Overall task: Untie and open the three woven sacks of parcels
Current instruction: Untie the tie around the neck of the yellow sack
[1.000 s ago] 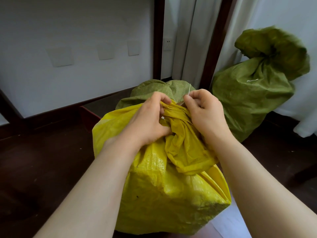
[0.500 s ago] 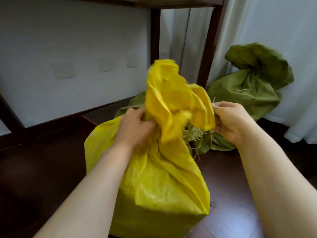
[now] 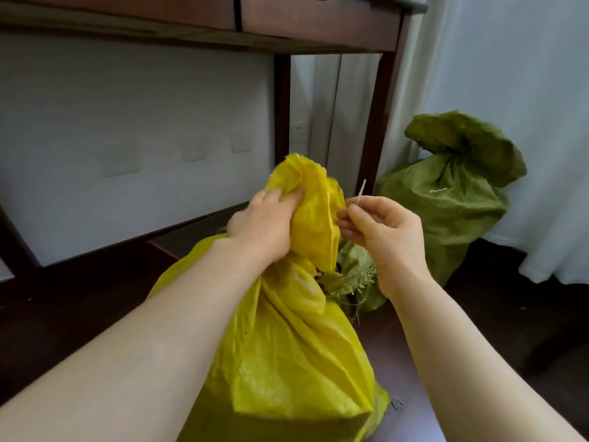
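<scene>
A yellow woven sack stands on the dark floor right in front of me. My left hand grips its bunched neck, which sticks up above my fingers. My right hand pinches a thin white string beside the neck, its end poking upward. Behind the yellow sack lies a green sack with a frayed mouth, mostly hidden. A second green sack stands at the right by the curtain, its neck tied with a white string.
A dark wooden table stands over the area, with legs just behind the sacks. A white wall panel runs on the left and pale curtains hang on the right. The floor is dark wood.
The yellow sack's folded-over top has been lifted upright. My right hand has come off the fabric and now holds the white string. The view has tilted up, showing the table.
</scene>
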Motion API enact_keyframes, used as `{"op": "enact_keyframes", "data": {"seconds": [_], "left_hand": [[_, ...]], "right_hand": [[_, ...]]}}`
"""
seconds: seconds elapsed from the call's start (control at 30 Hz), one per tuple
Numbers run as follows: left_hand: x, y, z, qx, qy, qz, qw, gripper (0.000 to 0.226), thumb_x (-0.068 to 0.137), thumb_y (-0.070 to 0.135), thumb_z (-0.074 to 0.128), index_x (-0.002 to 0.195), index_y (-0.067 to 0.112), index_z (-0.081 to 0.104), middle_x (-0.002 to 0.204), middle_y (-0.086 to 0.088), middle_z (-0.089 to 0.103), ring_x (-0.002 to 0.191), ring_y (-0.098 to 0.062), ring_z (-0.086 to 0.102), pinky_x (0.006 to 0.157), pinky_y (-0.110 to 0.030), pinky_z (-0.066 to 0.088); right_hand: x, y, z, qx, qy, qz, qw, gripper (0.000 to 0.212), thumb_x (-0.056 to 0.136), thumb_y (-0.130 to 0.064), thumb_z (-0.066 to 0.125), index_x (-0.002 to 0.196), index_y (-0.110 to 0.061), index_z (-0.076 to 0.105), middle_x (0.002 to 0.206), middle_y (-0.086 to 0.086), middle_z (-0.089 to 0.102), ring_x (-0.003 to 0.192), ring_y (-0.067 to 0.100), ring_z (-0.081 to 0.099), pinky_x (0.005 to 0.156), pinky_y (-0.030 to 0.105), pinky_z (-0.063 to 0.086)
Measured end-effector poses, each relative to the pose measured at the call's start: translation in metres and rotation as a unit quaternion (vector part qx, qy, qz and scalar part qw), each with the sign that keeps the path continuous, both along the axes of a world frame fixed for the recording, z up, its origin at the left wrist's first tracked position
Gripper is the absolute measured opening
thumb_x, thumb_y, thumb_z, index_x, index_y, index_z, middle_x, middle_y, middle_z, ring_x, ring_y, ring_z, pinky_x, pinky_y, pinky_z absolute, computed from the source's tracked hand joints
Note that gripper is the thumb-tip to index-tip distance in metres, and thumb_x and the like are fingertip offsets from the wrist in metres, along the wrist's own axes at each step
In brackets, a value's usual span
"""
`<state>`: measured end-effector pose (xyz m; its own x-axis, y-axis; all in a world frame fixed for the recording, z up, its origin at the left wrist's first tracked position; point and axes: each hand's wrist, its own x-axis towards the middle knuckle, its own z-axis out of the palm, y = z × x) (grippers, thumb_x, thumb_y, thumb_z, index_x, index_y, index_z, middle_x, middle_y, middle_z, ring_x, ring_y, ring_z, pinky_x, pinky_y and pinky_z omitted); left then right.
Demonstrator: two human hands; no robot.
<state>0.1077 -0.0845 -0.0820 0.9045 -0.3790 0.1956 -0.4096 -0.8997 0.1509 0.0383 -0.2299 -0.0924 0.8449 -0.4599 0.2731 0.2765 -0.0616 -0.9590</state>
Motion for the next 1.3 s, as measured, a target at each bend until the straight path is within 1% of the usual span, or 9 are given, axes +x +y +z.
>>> {"op": "enact_keyframes", "data": {"seconds": [0.07, 0.13, 0.2, 0.3, 0.37, 0.6, 0.8, 1.0, 1.3], "left_hand": [[0.005, 0.0, -0.008, 0.131, 0.082, -0.017, 0.988, 0.082, 0.083, 0.033, 0.054, 0.148, 0.037, 0.004, 0.158, 0.001, 0.01, 0.145, -0.028, 0.008, 0.109, -0.054, 0.021], [0.01, 0.001, -0.012, 0.168, 0.162, -0.015, 0.972, 0.084, 0.081, 0.042, 0.054, 0.148, 0.036, 0.005, 0.159, 0.001, 0.005, 0.146, -0.028, 0.0, 0.112, -0.057, 0.008], [0.016, 0.004, -0.003, 0.084, 0.235, -0.034, 0.968, 0.08, 0.083, 0.041, 0.054, 0.149, 0.035, 0.009, 0.159, 0.0, 0.005, 0.146, -0.027, 0.0, 0.114, -0.057, 0.002], [0.028, 0.014, 0.019, -0.161, 0.295, -0.077, 0.939, 0.071, 0.086, 0.023, 0.058, 0.147, 0.029, 0.025, 0.155, -0.002, 0.022, 0.139, -0.026, 0.028, 0.114, -0.041, 0.027], [0.037, 0.028, 0.03, -0.204, 0.245, -0.091, 0.944, 0.073, 0.081, 0.022, 0.067, 0.144, 0.032, 0.032, 0.151, 0.0, 0.032, 0.134, -0.025, 0.038, 0.11, -0.042, 0.034], [0.055, 0.047, 0.1, -0.092, 0.061, -0.127, 0.986, 0.087, 0.072, 0.038, 0.076, 0.145, 0.025, 0.031, 0.147, -0.001, 0.037, 0.134, -0.025, 0.037, 0.109, -0.041, 0.034], [0.057, -0.018, 0.156, -0.135, -0.093, -0.133, 0.978, 0.041, 0.086, 0.021, 0.059, 0.126, 0.017, 0.051, 0.122, -0.006, 0.055, 0.113, -0.028, 0.053, 0.091, -0.043, 0.049], [0.077, -0.088, 0.235, -0.163, -0.213, -0.13, 0.955, 0.034, 0.085, 0.016, 0.055, 0.119, 0.017, 0.057, 0.118, -0.005, 0.058, 0.111, -0.027, 0.054, 0.09, -0.04, 0.047], [0.158, -0.156, 0.333, -0.212, -0.142, -0.006, 0.967, 0.044, 0.085, 0.007, 0.05, 0.128, 0.017, 0.055, 0.131, -0.004, 0.056, 0.122, -0.024, 0.051, 0.103, -0.035, 0.042]], "right_hand": [[0.001, 0.002, 0.002, 0.01, -0.008, -0.023, 1.0, 0.011, 0.091, -0.007, 0.057, 0.098, -0.007, 0.067, 0.081, 0.009, 0.072, 0.069, 0.016, 0.07, 0.062, 0.023, 0.057], [0.002, 0.004, 0.008, 0.015, -0.022, -0.046, 0.999, 0.011, 0.092, -0.007, 0.057, 0.098, -0.008, 0.066, 0.082, 0.007, 0.073, 0.064, 0.013, 0.067, 0.055, 0.021, 0.053], [0.006, 0.008, 0.017, 0.018, -0.032, -0.065, 0.997, 0.011, 0.092, -0.008, 0.057, 0.097, -0.009, 0.066, 0.081, 0.005, 0.074, 0.061, 0.01, 0.063, 0.051, 0.019, 0.05], [0.026, 0.016, 0.041, 0.042, -0.007, -0.067, 0.997, 0.008, 0.092, -0.009, 0.058, 0.093, -0.011, 0.065, 0.08, 0.007, 0.071, 0.063, 0.011, 0.064, 0.053, 0.019, 0.052], [0.045, 0.023, 0.066, 0.056, 0.017, -0.063, 0.996, 0.006, 0.09, -0.008, 0.06, 0.092, -0.009, 0.065, 0.077, 0.009, 0.066, 0.062, 0.013, 0.064, 0.053, 0.02, 0.053], [0.098, 0.038, 0.142, 0.019, -0.007, -0.096, 0.995, 0.009, 0.088, -0.002, 0.06, 0.095, -0.006, 0.064, 0.071, 0.007, 0.062, 0.057, 0.014, 0.062, 0.052, 0.023, 0.053], [0.12, 0.009, 0.175, 0.037, -0.117, -0.17, 0.978, 0.017, 0.084, 0.0, 0.054, 0.096, -0.007, 0.062, 0.074, 0.011, 0.066, 0.057, 0.017, 0.062, 0.053, 0.026, 0.056], [0.135, -0.058, 0.247, 0.13, -0.243, -0.169, 0.946, 0.013, 0.086, -0.004, 0.058, 0.098, -0.002, 0.061, 0.077, 0.014, 0.069, 0.059, 0.02, 0.068, 0.053, 0.026, 0.056], [0.227, -0.138, 0.334, 0.201, -0.269, -0.123, 0.934, 0.004, 0.092, -0.012, 0.057, 0.093, -0.009, 0.059, 0.087, 0.013, 0.071, 0.076, 0.019, 0.072, 0.068, 0.027, 0.058]]}}
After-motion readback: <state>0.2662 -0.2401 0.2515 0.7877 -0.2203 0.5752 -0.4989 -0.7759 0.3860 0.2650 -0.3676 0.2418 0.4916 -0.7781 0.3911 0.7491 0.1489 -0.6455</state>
